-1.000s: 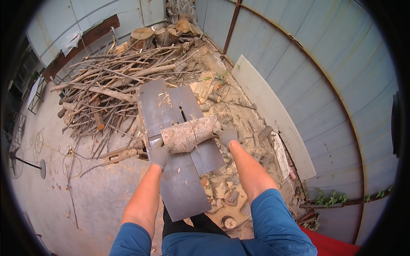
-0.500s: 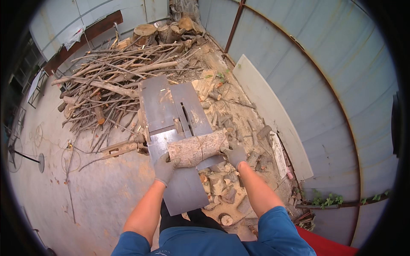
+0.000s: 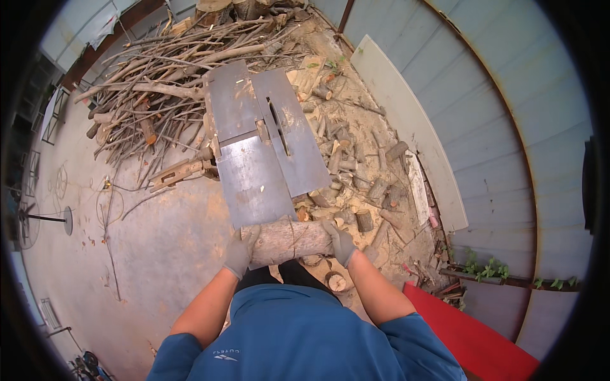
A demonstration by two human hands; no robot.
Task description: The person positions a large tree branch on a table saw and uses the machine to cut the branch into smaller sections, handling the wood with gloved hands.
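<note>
A thick log (image 3: pixel 291 242) lies crosswise in front of my body, at the near end of a metal-topped work table (image 3: pixel 251 181). My left hand (image 3: pixel 240 249), in a grey glove, grips its left end. Its right end is held by my right hand (image 3: pixel 340 243), gloved the same way. The log's bark is pale brown, with dark lines running across it. Farther up the table, a long dark slot (image 3: pixel 278 127) runs through the right-hand metal plate. Whether the log rests on the table edge, I cannot tell.
A big heap of branches (image 3: pixel 159 95) lies beyond the table at left. Cut log pieces (image 3: pixel 378 189) and sawdust cover the ground at right. A pale board (image 3: pixel 410 130) leans along the metal wall (image 3: pixel 470 101). A red panel (image 3: pixel 464 330) stands near my right elbow.
My hands have drawn the log back toward my body, from over the metal tabletop to its near end. More of the plates now shows. Both hands still grip the log.
</note>
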